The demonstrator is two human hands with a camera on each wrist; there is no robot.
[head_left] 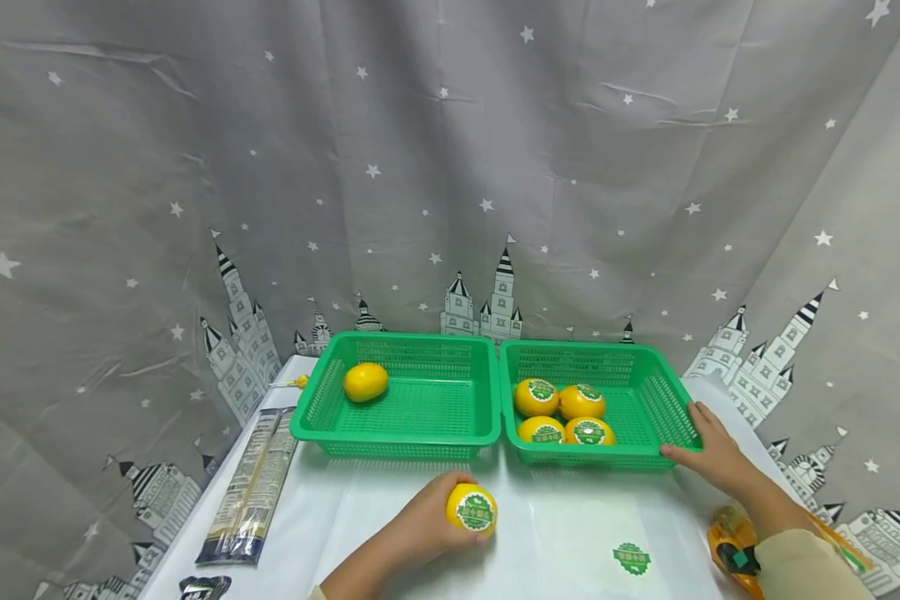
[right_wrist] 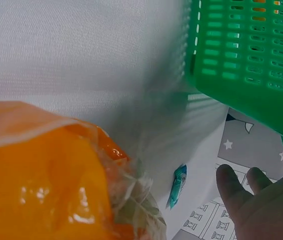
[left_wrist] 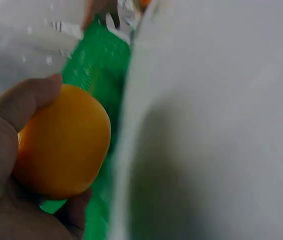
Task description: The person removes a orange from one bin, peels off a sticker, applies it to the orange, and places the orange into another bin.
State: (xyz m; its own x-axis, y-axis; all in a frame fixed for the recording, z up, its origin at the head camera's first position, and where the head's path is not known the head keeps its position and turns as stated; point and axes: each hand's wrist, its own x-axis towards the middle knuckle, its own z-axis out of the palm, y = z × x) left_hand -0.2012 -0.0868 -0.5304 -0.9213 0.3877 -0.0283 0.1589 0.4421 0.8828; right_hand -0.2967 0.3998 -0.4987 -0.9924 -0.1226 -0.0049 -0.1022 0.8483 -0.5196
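Yellow and round, a labelled fruit (head_left: 471,509) sits in the grip of the left hand (head_left: 427,525), fingers curled round it, at about 6 o'clock on the white table (head_left: 555,517), just in front of the two green baskets. The right hand (head_left: 708,454) lies with straight, relaxed fingers against the right basket (head_left: 645,454) at its 4 o'clock corner; four labelled fruits (head_left: 562,412) fill that basket. One plain fruit (head_left: 365,382) lies in the left basket (head_left: 420,433).

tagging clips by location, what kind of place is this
Probably a staged tabletop set, not a real shop or kitchen: a star-and-castle cloth backdrop hangs behind a white-covered table with two green baskets of labelled yellow fruit.
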